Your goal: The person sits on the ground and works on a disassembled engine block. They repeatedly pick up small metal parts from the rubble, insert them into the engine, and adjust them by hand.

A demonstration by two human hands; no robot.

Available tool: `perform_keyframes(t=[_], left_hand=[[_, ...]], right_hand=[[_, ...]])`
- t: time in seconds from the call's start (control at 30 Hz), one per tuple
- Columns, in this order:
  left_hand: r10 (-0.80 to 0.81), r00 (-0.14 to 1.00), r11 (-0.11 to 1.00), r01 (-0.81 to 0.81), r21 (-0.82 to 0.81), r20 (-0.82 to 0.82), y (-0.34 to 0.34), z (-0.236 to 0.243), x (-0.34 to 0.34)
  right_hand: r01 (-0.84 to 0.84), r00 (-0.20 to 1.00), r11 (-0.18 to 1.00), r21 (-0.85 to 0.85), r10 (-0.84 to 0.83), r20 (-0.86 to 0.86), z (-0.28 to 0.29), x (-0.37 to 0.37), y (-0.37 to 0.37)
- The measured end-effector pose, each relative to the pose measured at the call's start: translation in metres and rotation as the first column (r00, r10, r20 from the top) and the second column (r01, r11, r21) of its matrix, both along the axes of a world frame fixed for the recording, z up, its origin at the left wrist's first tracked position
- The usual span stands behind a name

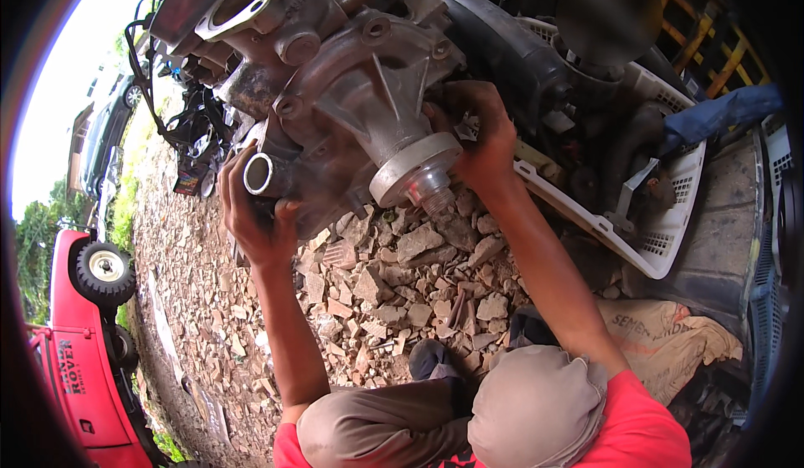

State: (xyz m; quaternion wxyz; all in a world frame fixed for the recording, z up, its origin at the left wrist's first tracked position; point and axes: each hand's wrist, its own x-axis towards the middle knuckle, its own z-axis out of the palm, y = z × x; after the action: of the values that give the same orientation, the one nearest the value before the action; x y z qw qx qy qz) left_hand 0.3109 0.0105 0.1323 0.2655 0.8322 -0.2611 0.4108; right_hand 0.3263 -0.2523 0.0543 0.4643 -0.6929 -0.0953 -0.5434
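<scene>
A greasy cast-metal water pump (389, 124) is at the upper middle, on the front of a dark metal engine (276, 15). Its round flange and threaded shaft end point down toward me. My left hand (260, 208) is closed on the pump's left side, fingers up along its edge and thumb below the open pipe stub (258, 175). On the pump's other side, my right hand (481, 133) grips the edge, with the fingertips partly hidden behind the casting. Both forearms reach up from below.
Broken tile and stone rubble (402, 284) covers the ground. On the right, a white plastic crate (662, 258) holds metal parts, with a blue cloth (720, 116) above and a torn paper sack (670, 342) below. Cables (201, 116) lie at left; a red vehicle (79, 367) stands beyond.
</scene>
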Motion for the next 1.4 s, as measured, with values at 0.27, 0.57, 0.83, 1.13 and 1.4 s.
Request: perform_keyframes(t=[0.27, 0.57, 0.83, 1.13, 1.4], left_hand=[[-0.009, 1.000, 1.000, 0.009, -0.008, -0.018, 0.001, 0.000, -0.002], [-0.024, 0.999, 1.000, 0.024, 0.000, -0.024, 0.003, 0.000, 0.000], [-0.016, 1.000, 1.000, 0.016, 0.016, -0.011, 0.003, 0.000, 0.001], [-0.004, 0.999, 1.000, 0.005, -0.022, 0.045, -0.003, -0.003, 0.003], [-0.018, 0.999, 0.999, 0.019, -0.030, 0.031, -0.002, -0.003, 0.003]], right_hand=[[0.057, 0.995, 0.997, -0.046, -0.053, 0.083, 0.001, 0.003, 0.001], [0.089, 0.994, 0.993, -0.081, -0.082, 0.078, -0.007, 0.004, -0.001], [0.129, 0.986, 0.986, -0.104, -0.116, 0.122, -0.007, 0.006, -0.001], [0.111, 0.988, 0.989, -0.097, -0.099, 0.119, -0.011, 0.013, -0.004], [0.068, 0.984, 0.998, -0.015, -0.065, 0.168, -0.007, 0.017, 0.001]])
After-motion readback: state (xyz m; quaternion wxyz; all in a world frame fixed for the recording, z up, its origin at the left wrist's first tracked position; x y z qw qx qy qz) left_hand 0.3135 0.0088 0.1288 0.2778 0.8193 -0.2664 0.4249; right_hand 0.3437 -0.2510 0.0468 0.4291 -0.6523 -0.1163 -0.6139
